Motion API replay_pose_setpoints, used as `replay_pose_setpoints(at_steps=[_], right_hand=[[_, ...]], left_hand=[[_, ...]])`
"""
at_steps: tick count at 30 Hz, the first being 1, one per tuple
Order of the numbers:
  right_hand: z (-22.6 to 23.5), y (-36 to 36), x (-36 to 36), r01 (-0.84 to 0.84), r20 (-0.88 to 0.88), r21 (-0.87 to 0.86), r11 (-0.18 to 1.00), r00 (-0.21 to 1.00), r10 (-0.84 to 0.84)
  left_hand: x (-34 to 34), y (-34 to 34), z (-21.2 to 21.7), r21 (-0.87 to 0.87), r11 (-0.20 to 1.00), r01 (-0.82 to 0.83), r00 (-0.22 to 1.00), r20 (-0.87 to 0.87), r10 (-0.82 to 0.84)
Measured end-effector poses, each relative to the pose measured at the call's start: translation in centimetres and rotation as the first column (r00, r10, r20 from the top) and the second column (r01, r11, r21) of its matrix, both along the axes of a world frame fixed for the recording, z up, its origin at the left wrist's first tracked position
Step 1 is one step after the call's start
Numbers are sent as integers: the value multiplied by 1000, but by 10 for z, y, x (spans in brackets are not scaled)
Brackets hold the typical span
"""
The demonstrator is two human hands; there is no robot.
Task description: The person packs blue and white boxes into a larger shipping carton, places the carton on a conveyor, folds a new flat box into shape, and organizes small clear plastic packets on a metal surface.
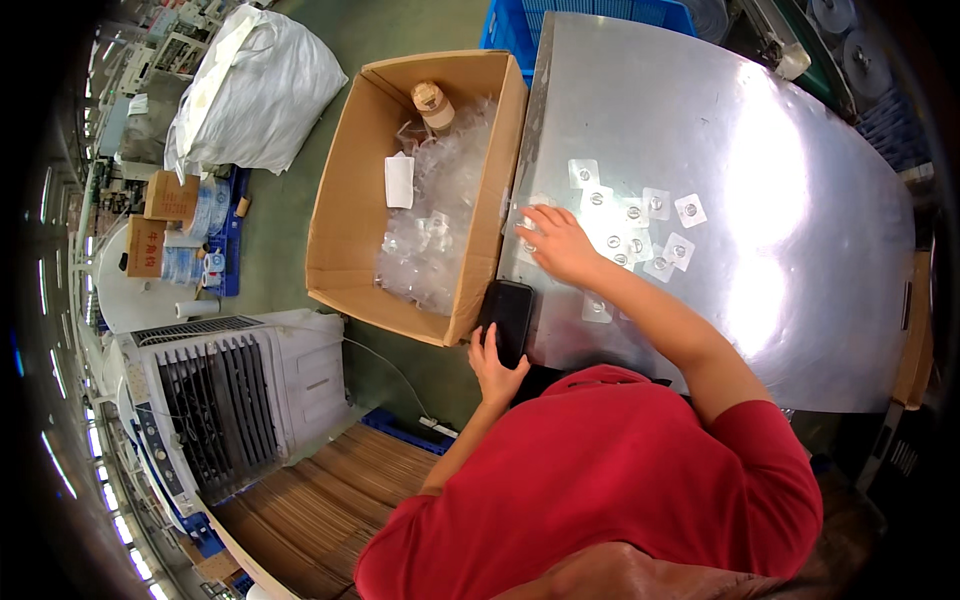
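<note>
While right hand (556,243) lies flat, open, on clear square pads (640,235) | about twelve pads | left hand (495,362) holds one phone (508,312)

Box (350,200) left of table (780,300); phone (508,312) btwn, hooks (640,225) on table.

Hands: two, the left hand (497,368) and the right hand (556,243)
Phone (508,316): one, black
Clear square hook pads (656,204) loose on the table (800,250): about ten, partly overlapping, so the exact count cannot be told
Open cardboard box (345,200): one
Bagged clear pieces (440,230) in the box: too many to count
White sack (255,90): one
Air cooler (230,395): one
Blue crate (505,25): one
</note>
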State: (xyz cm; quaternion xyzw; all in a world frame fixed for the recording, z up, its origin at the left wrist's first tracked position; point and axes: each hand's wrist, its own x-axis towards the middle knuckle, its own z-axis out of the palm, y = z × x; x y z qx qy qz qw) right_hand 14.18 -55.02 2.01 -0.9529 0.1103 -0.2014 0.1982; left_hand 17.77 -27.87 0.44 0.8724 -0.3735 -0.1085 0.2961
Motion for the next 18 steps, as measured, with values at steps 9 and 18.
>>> replay_pose_setpoints(at_steps=[9,18], right_hand=[[-24,-33,-37,6,-299,-66,998,954,-25],[5,-2,-177,387,-111,149,910,921,-374]], left_hand=[[7,-41,-10,-28,1000,7,995,101,-4],[1,-87,7,-117,926,359,931,111,-347]])
